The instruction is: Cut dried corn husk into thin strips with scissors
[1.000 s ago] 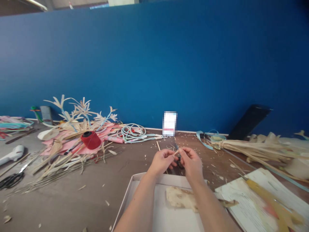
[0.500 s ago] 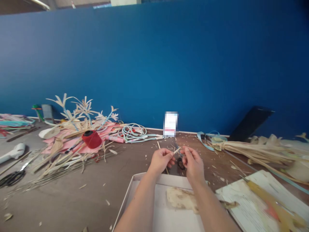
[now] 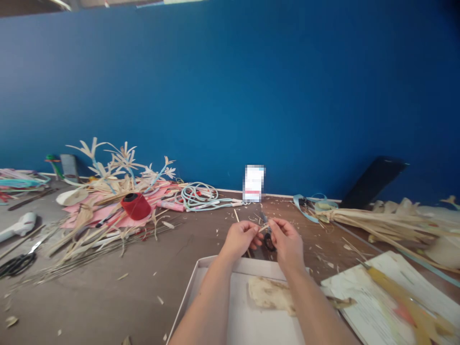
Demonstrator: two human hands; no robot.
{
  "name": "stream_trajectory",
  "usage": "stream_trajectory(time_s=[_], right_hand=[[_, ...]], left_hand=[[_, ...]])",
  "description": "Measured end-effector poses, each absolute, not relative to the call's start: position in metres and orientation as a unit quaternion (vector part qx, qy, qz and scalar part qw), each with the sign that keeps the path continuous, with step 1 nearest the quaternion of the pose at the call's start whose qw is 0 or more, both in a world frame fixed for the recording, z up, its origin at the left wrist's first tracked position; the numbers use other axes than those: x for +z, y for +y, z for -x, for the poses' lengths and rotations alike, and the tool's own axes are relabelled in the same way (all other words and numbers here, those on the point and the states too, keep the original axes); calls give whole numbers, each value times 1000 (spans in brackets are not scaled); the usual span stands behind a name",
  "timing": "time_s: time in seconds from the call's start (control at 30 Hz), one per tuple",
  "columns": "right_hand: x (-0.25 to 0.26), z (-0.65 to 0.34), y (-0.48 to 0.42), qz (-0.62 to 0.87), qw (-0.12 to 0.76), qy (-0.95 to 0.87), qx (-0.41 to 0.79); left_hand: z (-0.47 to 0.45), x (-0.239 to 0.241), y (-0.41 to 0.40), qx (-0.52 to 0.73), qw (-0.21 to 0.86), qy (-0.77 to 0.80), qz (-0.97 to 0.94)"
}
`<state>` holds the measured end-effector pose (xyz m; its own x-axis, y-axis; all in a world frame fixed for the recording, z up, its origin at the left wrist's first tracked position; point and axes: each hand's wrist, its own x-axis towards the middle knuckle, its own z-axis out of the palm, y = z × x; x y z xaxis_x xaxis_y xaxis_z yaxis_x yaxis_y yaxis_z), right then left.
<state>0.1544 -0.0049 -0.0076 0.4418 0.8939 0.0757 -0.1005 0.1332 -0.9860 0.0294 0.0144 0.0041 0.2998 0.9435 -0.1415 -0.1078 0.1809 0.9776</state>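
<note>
My left hand (image 3: pixel 241 241) is closed, thumb and forefinger pinching one end of a short, narrow pale husk strip (image 3: pixel 264 227). At the other end of the strip, my right hand (image 3: pixel 287 241) is closed in a pinch too. The fingertips of the two hands are close together. Just below them on the table lie small scissors with black handles (image 3: pixel 269 243), partly hidden by my right fingers. Under my forearms stands a shallow white box (image 3: pixel 206 262), with a flat stained cream piece (image 3: pixel 269 293) inside it.
Left are a red thread cone (image 3: pixel 136 207), husk flowers (image 3: pixel 124 160), coiled pale cords (image 3: pixel 199 197) and black-handled scissors (image 3: pixel 21 262). A blurred white screen (image 3: pixel 253 183) leans on the blue partition (image 3: pixel 230 96). Right are a husk bundle (image 3: pixel 359 219) and papers (image 3: pixel 359 287).
My right fingers have shifted slightly left, closer to my left fingers, and less of the strip shows between them. The whole view has moved a little.
</note>
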Motion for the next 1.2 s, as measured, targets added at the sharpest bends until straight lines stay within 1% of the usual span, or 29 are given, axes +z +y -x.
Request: stream_trajectory(time_s=[0.33, 0.43, 0.5, 0.57, 0.63, 0.7, 0.73, 0.8, 0.83, 0.9, 1.0, 1.1, 1.17, 1.2], right_hand=[[-3, -155, -5, 541, 671, -358, 359], [-3, -155, -6, 556, 650, -382, 350], [-3, -153, -6, 559, 621, -426, 345], [-4, -150, -6, 559, 580, -488, 336], [-4, -144, -7, 571, 519, -562, 299], [-5, -139, -8, 595, 427, -642, 229], [-5, -136, -9, 608, 372, -674, 192], [-5, -131, -11, 637, 270, -710, 134], [-5, -130, -11, 651, 232, -713, 118], [-6, -127, -12, 674, 190, -707, 104], [-6, -126, -11, 684, 177, -700, 105], [-8, -127, -10, 687, 193, -691, 119], [-10, -129, -8, 688, 236, -671, 141], [-10, -130, -7, 683, 275, -659, 153]], left_hand=[[-29, 2, 16, 415, 639, 431, -484], [-30, 3, 14, 414, 638, 421, -494], [-30, 4, 14, 429, 621, 422, -502], [-27, 5, 15, 488, 566, 442, -496], [-22, 5, 17, 578, 472, 480, -462], [-16, 4, 20, 649, 383, 510, -415], [-14, 3, 21, 667, 357, 519, -398], [-11, 1, 22, 680, 341, 522, -386], [-11, 0, 23, 680, 343, 519, -388], [-11, 0, 22, 675, 354, 514, -394], [-12, 1, 21, 666, 367, 517, -393], [-11, 2, 22, 664, 367, 525, -385], [-10, 2, 23, 666, 367, 530, -375], [-9, 2, 23, 668, 367, 532, -369]])
